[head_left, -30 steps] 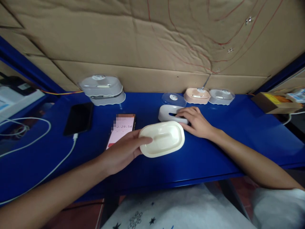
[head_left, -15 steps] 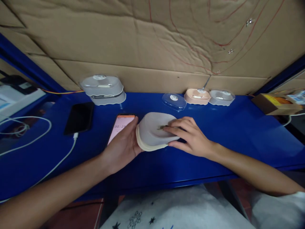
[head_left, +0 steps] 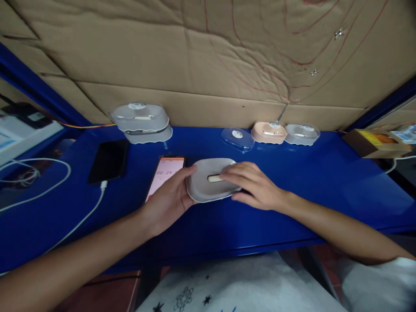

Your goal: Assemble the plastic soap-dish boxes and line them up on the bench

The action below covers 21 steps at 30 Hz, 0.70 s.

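A grey, oval plastic container (head_left: 203,186) is held over the blue table by both hands. In its top, near the middle, a short off-white bar (head_left: 214,178) shows in a dark slot. My left hand (head_left: 173,190) grips the container's left end, its thumb on the rim and its other fingers mostly beneath. From the right, my right hand (head_left: 256,184) closes on the other end. Its fingers reach over the top to the bar's right tip, and the thumb lies by the lower edge.
A lit phone (head_left: 169,167) lies beside my left hand, a dark phone (head_left: 108,160) with a white cable farther left. Along the cardboard back stand stacked grey containers (head_left: 147,136), a clear lid (head_left: 237,139), a peach container (head_left: 269,133) and another grey container (head_left: 302,135). A cardboard box (head_left: 370,145) stands right.
The container has tilted in my hands. Its top now looks flatter and its deep side wall shows less. The off-white bar now shows in the slot, where a dark gap was.
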### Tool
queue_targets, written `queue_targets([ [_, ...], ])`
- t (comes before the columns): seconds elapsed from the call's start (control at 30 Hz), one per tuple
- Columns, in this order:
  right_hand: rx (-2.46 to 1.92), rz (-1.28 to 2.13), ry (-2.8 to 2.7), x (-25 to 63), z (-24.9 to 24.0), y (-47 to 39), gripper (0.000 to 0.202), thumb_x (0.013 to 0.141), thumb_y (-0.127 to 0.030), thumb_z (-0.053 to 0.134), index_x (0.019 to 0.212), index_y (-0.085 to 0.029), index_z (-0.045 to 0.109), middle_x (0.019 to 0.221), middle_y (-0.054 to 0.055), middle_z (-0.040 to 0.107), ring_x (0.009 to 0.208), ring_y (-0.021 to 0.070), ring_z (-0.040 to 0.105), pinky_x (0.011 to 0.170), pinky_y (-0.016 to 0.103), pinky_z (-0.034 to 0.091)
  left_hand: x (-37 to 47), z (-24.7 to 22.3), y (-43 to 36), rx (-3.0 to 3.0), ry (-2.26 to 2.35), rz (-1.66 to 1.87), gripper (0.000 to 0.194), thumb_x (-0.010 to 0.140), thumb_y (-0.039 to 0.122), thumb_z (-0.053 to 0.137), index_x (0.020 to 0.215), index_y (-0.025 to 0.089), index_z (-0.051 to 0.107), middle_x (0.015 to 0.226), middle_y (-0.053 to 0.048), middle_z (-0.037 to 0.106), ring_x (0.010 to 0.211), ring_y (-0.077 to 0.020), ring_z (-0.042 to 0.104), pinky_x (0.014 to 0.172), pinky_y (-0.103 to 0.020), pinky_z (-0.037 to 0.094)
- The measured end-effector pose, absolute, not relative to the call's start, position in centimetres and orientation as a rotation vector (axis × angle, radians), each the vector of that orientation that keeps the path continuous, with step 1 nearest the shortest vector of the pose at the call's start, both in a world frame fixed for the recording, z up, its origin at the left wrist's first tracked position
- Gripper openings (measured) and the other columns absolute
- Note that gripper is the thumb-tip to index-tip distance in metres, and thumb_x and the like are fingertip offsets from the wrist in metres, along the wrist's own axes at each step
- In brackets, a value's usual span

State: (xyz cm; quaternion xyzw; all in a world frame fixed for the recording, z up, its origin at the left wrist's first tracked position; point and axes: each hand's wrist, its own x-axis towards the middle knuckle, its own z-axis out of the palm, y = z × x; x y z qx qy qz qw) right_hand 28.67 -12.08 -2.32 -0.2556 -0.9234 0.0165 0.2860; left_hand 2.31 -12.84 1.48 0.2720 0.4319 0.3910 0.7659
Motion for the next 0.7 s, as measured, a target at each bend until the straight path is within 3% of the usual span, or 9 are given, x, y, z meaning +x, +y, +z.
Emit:
queue_targets([
  [0.2,-1.285,0.033,-2.324,31.3,-3.7,-8.4,0.065,0.111,-0.053,0.044,0.166,-0.022,0.034,0.168,0.019,0.045,0.16,0.0391,0.035,0.127,0.067,0.029,2.3,1.5,-12.7,0.571,0.998,0.858,0.021,0.107,0.028,0.059,0.106,0.021,0.079,0.103,-0.004,0.082,0.081,-0.0179,0.076,0.068,-0.026,0.065],
  [0.33,-1.428,-0.031,-2.28,31.5,-3.8,-8.3,0.068,0.103,-0.066,0.054,0.155,-0.022,0.047,0.15,0.02,0.059,0.146,0.0422,0.05,0.121,0.068,0.033,2.2,1.3,-12.7,0.568,0.961,0.853,0.023,0.107,0.029,0.059,0.102,0.021,0.08,0.094,-0.002,0.08,0.078,-0.0171,0.074,0.067,-0.026,0.065],
  [0.5,-1.528,-0.019,-2.253,31.2,-3.2,-9.1,0.076,0.099,-0.066,0.061,0.157,-0.021,0.044,0.162,0.023,0.046,0.151,0.0451,0.043,0.117,0.07,0.038,2.0,0.9,-12.6,0.58,0.924,0.796,0.024,0.108,0.03,0.059,0.102,0.019,0.08,0.096,-0.004,0.08,0.08,-0.0172,0.073,0.065,-0.025,0.064],
  [0.6,-1.487,0.151,-2.177,31.5,-2.9,-9.0,0.066,0.103,-0.061,0.059,0.156,-0.024,0.046,0.157,0.019,0.053,0.147,0.0402,0.051,0.114,0.065,0.047,1.8,0.5,-12.5,0.599,0.876,0.749,0.022,0.106,0.032,0.063,0.098,0.02,0.079,0.093,-0.004,0.08,0.077,-0.0167,0.071,0.066,-0.025,0.063],
  [0.7,-1.162,0.205,-2.15,31.4,-2.1,-9.6,0.061,0.105,-0.058,0.056,0.157,-0.028,0.045,0.155,0.016,0.054,0.147,0.0346,0.052,0.12,0.061,0.046,1.6,0.2,-12.6,0.612,0.84,0.721,0.021,0.103,0.037,0.067,0.099,0.02,0.079,0.1,-0.005,0.081,0.083,-0.0185,0.072,0.071,-0.027,0.063],
])
